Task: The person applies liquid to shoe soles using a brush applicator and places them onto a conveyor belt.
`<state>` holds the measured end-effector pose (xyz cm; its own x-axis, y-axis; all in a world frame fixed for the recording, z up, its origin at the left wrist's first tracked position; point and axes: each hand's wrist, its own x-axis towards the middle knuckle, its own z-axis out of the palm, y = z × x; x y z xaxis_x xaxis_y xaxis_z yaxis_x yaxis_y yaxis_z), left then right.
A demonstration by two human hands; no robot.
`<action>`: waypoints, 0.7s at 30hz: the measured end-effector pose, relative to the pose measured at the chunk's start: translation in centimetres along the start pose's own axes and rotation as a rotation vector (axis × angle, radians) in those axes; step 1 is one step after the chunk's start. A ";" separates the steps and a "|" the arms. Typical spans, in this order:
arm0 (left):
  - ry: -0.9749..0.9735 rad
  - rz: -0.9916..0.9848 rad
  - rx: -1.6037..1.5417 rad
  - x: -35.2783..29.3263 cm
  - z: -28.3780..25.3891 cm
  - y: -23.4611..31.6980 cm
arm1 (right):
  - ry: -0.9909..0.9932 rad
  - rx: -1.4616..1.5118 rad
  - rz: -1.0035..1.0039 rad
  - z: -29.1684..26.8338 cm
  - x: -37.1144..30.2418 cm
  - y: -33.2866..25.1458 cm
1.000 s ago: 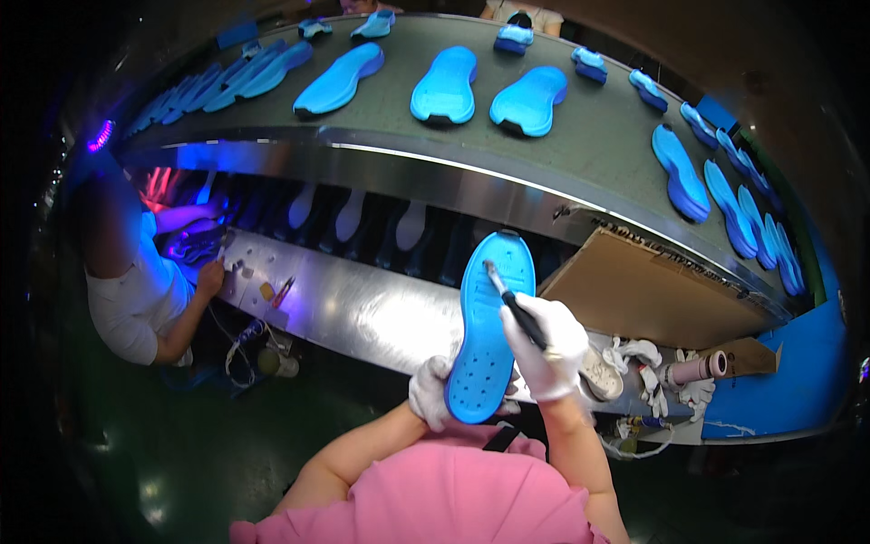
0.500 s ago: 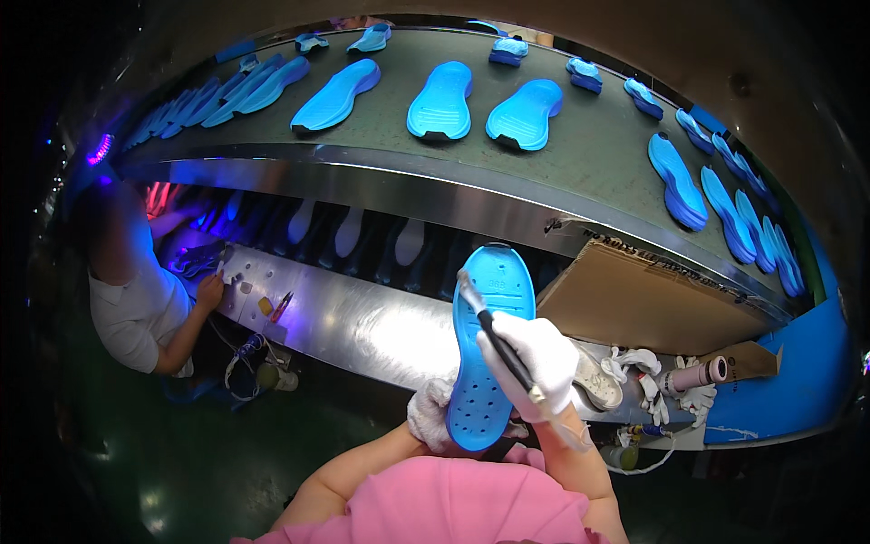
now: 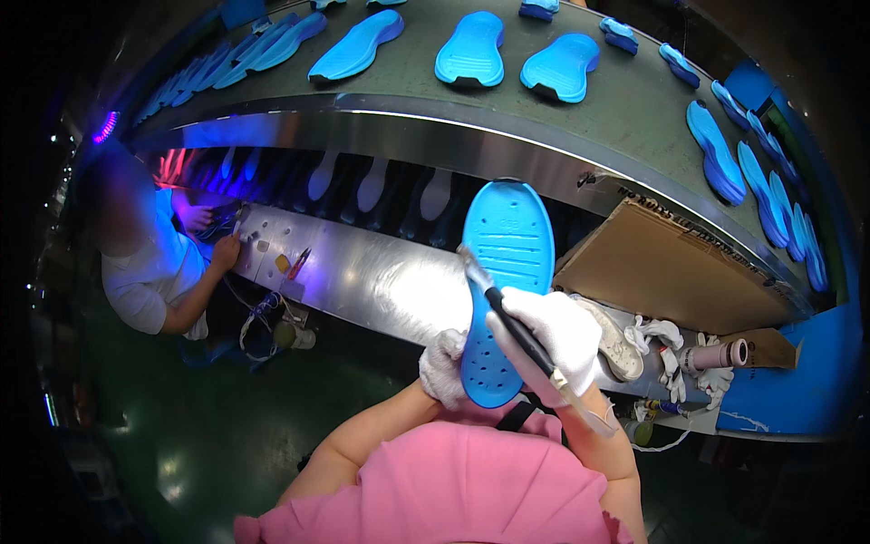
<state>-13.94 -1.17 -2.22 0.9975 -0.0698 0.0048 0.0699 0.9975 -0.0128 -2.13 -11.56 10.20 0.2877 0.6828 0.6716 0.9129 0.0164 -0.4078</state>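
Note:
A blue shoe sole (image 3: 509, 245) stands almost upright before me, its grooved and dimpled face toward me. My left hand (image 3: 443, 367), in a white glove, is closed round its lower left edge; part of the fingers is hidden behind it. In my right hand (image 3: 557, 343), also gloved in white, is a brush (image 3: 523, 337) with a dark handle. Its bristle end lies at the left edge of the sole, about mid-length, and I cannot tell whether it touches. The other end of the brush points down over my right wrist.
Blue soles (image 3: 468, 56) lie spread on a dark green belt (image 3: 408, 77) with a metal edge. Below it runs a metal ledge (image 3: 353, 276). A cardboard sheet (image 3: 666, 272), a pale sole (image 3: 616, 340), loose gloves and a pink cylinder (image 3: 720, 354) are at right. A co-worker (image 3: 149, 263) sits at left.
The view has tipped downward, so the belt sits higher in the picture. The brush's bristle end has shifted from the sole's upper part down its left edge. Both hands keep their grip.

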 end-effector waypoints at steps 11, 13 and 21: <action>-0.243 -0.011 -0.012 1.1 2.1 0.7 | 0.157 0.218 0.190 0.1 -1.7 1.3; 0.143 0.164 0.242 0.3 2.9 0.2 | 0.086 0.072 -0.008 0.0 -0.9 0.5; 0.189 0.323 0.367 0.9 0.4 1.1 | -0.109 0.070 -0.025 0.6 -1.1 -0.2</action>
<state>-12.99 -0.15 -1.86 0.9537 0.2745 -0.1227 -0.2132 0.9051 0.3679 -2.78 -11.83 9.18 0.2283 0.7567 0.6126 0.8959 0.0830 -0.4364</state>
